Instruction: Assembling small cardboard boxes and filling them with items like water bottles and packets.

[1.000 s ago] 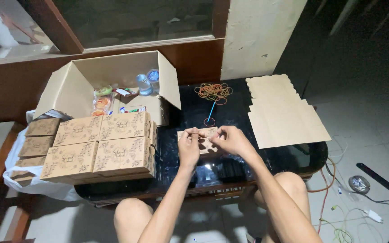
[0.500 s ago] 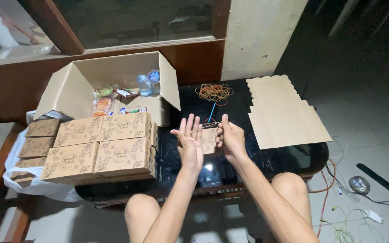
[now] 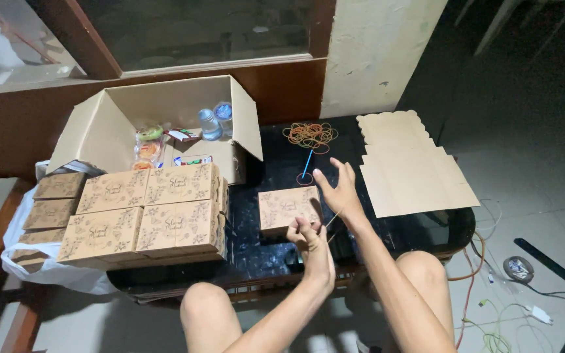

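A small closed brown printed box [image 3: 286, 208] lies on the black glass table [image 3: 420, 229] in front of me. My left hand [image 3: 312, 240] is at the box's near right corner, its fingers pinched on a thin rubber band [image 3: 333, 218]. The band runs taut up to my right hand [image 3: 339, 191], which hovers just right of the box with its fingers spread and the band hooked at its thumb side. Neither hand rests on the box lid.
A stack of matching brown boxes [image 3: 148, 209] fills the table's left. Behind it stands an open carton [image 3: 119, 124] with water bottles [image 3: 209, 124] and snacks. A pile of rubber bands [image 3: 310, 135], a blue stick [image 3: 307, 163], flat box blanks [image 3: 413, 167], and floor cables [image 3: 492, 307] are nearby.
The hands were raised together over the box. Now the box lies flat and closed, my left hand has dropped toward the near edge, and a rubber band is stretched between the hands.
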